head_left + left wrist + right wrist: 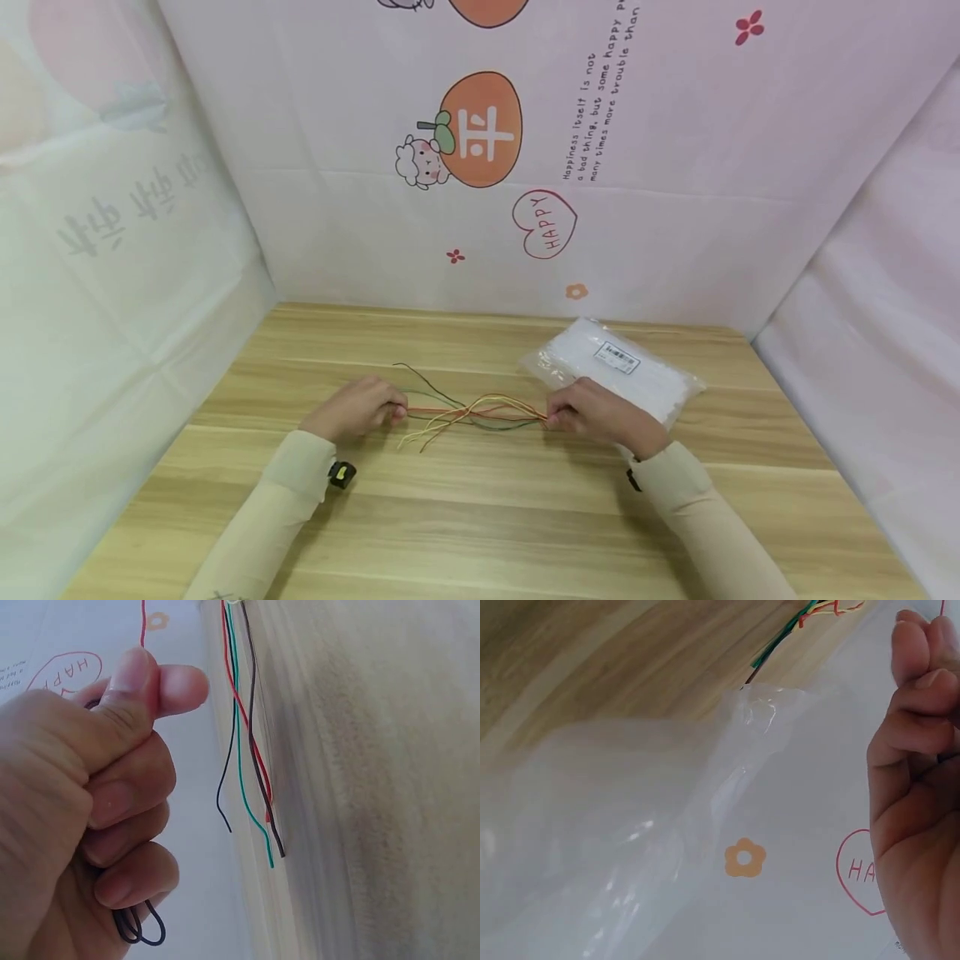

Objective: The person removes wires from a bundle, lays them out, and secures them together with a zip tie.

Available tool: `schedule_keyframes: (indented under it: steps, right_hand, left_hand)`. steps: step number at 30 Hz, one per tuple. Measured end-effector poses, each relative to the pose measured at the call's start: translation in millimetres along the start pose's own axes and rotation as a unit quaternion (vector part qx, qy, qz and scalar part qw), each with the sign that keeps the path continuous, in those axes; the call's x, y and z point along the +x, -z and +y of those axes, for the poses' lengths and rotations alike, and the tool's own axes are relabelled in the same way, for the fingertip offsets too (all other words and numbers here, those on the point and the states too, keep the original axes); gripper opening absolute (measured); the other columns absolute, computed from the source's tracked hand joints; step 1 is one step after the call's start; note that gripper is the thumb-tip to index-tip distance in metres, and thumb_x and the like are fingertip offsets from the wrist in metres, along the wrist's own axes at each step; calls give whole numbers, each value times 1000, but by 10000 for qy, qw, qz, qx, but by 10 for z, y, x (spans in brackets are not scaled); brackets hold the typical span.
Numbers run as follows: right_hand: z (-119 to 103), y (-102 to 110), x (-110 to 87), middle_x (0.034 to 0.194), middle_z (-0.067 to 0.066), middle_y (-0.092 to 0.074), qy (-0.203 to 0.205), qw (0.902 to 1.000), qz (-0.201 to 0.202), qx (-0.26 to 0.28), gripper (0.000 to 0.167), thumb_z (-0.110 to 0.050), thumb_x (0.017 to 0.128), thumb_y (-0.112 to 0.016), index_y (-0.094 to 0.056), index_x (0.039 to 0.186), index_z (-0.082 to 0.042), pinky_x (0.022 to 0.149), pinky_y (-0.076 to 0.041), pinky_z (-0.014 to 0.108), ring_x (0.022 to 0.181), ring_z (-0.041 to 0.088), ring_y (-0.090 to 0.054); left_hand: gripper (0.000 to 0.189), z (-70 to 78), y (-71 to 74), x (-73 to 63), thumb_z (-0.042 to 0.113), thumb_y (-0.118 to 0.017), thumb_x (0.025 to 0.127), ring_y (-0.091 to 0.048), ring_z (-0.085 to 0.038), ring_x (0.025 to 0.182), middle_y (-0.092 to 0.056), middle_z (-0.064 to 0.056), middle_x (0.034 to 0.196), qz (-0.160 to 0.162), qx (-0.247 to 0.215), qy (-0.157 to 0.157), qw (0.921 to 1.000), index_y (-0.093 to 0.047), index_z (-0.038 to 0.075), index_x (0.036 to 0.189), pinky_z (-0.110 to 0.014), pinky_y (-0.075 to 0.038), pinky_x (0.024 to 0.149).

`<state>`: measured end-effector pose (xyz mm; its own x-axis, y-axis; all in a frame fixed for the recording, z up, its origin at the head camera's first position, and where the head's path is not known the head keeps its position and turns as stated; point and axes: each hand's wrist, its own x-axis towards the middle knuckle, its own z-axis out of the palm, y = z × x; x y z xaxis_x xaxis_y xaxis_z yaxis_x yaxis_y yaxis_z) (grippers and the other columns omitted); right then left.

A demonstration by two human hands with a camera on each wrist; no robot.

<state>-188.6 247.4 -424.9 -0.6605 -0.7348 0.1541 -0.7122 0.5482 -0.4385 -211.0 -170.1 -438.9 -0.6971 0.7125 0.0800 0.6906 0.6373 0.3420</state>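
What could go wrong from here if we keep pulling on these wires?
Tangling: the wires cross between the hands, so pulling may tighten them into a knot.

Losing strands: the green wire has a free end outside the left hand, so it could drift out of line.

Snagging: the plastic packet lies right by the right hand, which might catch or shift it.

A: Counts, quick?
B: I've one left grip (358, 408), one right grip (600, 412), one bench (457, 533), one clear packet (573, 350), one barcode label (617, 357), two black wrist pieces (342, 474).
A: Wires (431, 410)?
B: Several; they cross, so I can't get an exact number.
A: Back wall (315, 108)?
B: Three flowers (577, 291), one heart (545, 223) on my head feed.
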Motion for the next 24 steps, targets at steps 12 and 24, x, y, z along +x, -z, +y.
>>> schedule_keyframes:
  steps: [12, 24]
  right_hand:
    - [11, -2, 128, 63, -12, -48, -469, 9973, -1, -558, 24, -6, 101, -69, -68, 78, -10, 56, -36, 18, 56, -3, -37]
    - [38, -72, 160, 63, -12, -51, -499, 9953, 60, -832, 26, -8, 100, -71, -66, 75, -13, 55, -36, 18, 56, -3, -39]
  left_hand:
    - [32, 41, 4, 2, 22, -59, 109, -35, -3, 57, -41, 11, 64, -184, -108, 450, 9988, -64, 13, 79, -22, -33, 59]
    - [38, -15, -11, -62, 31, -59, 109, -38, -5, 60, -41, 10, 65, -73, -127, 837, 9964, -58, 17, 74, -25, -35, 62]
